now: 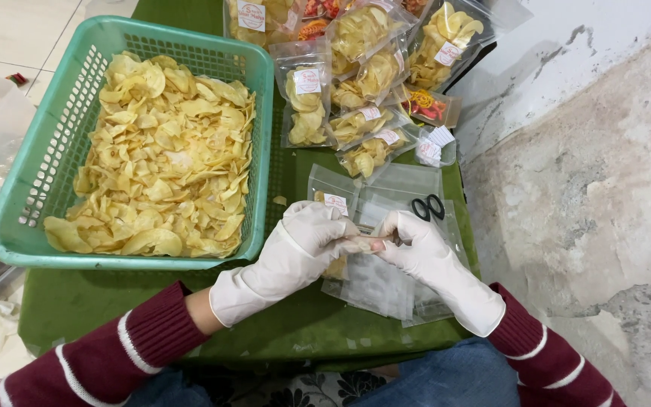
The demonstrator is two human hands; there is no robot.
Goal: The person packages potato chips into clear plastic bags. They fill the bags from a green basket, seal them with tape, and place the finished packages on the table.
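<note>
Clear plastic, a small zip pouch [356,243] partly filled with pale yellow chips, sits pinched between both gloved hands over the near centre of the green cloth-covered table [99,301]. The left hand [303,240], in a white latex glove, has its fingers curled together over the pouch's upper edge; the right hand [416,245], gloved alike, meets it from the other side with fingertips pressed on the same edge. This two-sided grip looks suited to pressing a seal line flat, though the strip itself is hidden under the fingers.

Beneath the hands lies a loose stack of empty clear pouches [386,283], kept directly within reach. Black-handled scissors [427,207] rest just beyond the right hand. Further back, filled and labelled chip pouches [356,90] are piled together, apart from the empties. To the left stands a teal perforated plastic basket [20,226] heaped with loose yellow chips [160,158], set close beside the left hand, apparently for easy scooping.
</note>
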